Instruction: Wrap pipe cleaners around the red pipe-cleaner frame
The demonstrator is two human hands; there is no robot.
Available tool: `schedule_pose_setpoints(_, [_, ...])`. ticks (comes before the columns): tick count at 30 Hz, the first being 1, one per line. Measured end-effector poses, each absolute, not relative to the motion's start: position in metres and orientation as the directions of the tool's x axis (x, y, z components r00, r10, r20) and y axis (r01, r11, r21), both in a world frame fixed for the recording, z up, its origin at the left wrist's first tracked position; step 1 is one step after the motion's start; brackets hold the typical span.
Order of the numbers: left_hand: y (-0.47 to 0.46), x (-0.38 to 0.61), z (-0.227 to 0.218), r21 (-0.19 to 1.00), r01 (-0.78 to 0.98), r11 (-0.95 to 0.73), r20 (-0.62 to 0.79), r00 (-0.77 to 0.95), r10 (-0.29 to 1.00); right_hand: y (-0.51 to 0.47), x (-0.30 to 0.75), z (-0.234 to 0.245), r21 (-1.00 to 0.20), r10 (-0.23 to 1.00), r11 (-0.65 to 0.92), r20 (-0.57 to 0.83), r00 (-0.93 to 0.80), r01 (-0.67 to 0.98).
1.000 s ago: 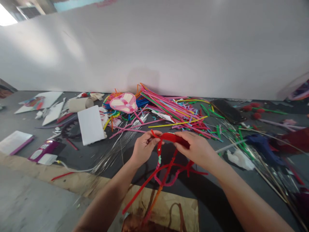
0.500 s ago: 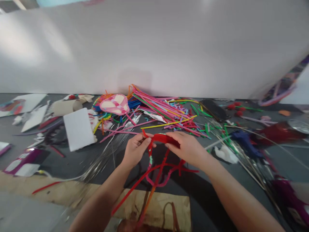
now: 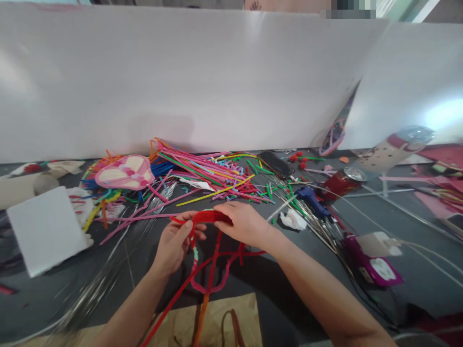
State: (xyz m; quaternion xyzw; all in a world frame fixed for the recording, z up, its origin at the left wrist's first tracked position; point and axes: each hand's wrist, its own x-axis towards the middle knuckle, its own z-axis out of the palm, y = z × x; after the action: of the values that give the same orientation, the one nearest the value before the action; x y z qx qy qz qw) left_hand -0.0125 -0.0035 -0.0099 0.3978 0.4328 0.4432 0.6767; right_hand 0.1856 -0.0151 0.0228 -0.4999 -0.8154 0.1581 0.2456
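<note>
My left hand (image 3: pixel 177 239) and my right hand (image 3: pixel 245 222) both pinch a piece made of red pipe cleaners (image 3: pixel 210 218) above the dark table. Each hand grips one end of its thick red top bar. Red, pink and orange strands (image 3: pixel 211 270) hang from the bar toward me. A heap of loose coloured pipe cleaners (image 3: pixel 213 171) lies just beyond my hands, with a pink and cream fan-like piece (image 3: pixel 125 172) on its left side.
A white foam block (image 3: pixel 45 230) lies at the left. A blue glue gun (image 3: pixel 310 196), a red can (image 3: pixel 340 181), a dark phone (image 3: pixel 275 164), thin metal wires (image 3: pixel 318 226) and a purple box (image 3: pixel 372 262) lie at the right. A white board (image 3: pixel 181 82) stands behind. Brown paper (image 3: pixel 220 325) lies near me.
The view has swung to the right, so the table's right side with the can and the purple box shows. My hands keep their grip on the red piece.
</note>
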Motion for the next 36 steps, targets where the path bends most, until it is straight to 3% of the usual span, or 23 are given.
schedule_pose_setpoints(5, [-0.006,-0.013,-0.018,0.882,-0.233,0.410,-0.263,0.479,0.837,-0.010,0.190,0.023,-0.518,0.910,0.412,0.278,-0.308,0.750])
schedule_pose_setpoints(10, [-0.003,-0.021,-0.019,0.843,-0.157,0.515,-0.287,0.679,0.676,0.000,0.203,0.020,-0.551,0.941,0.278,0.321,-0.107,0.787])
schedule_pose_setpoints(16, [0.000,-0.021,-0.022,0.837,-0.004,0.547,-0.416,0.645,0.641,0.007,0.209,0.011,-0.574,0.927,0.244,0.376,-0.013,0.782])
schedule_pose_setpoints(20, [0.001,-0.019,-0.024,0.786,-0.072,0.615,-0.450,0.616,0.647,0.004,0.221,0.025,-0.491,0.887,0.302,0.458,-0.053,0.817])
schedule_pose_setpoints(22, [0.001,-0.018,-0.024,0.749,-0.140,0.648,-0.457,0.599,0.658,-0.003,0.234,0.030,-0.471,0.843,0.272,0.537,0.028,0.839])
schedule_pose_setpoints(26, [0.002,-0.019,-0.024,0.702,-0.290,0.650,-0.408,0.583,0.702,-0.032,0.256,0.018,-0.647,0.778,0.187,0.557,0.291,0.739])
schedule_pose_setpoints(30, [0.003,-0.023,-0.024,0.677,-0.389,0.625,-0.368,0.558,0.744,-0.064,0.245,-0.009,-0.884,0.660,0.110,0.407,0.632,0.455])
schedule_pose_setpoints(32, [0.002,-0.024,-0.024,0.674,-0.416,0.610,-0.365,0.531,0.765,-0.075,0.231,-0.018,-0.929,0.737,0.127,0.324,0.594,0.349])
schedule_pose_setpoints(36, [-0.004,-0.022,-0.027,0.666,-0.440,0.602,-0.357,0.521,0.776,-0.089,0.204,-0.026,-0.941,0.951,0.097,0.183,0.247,0.325])
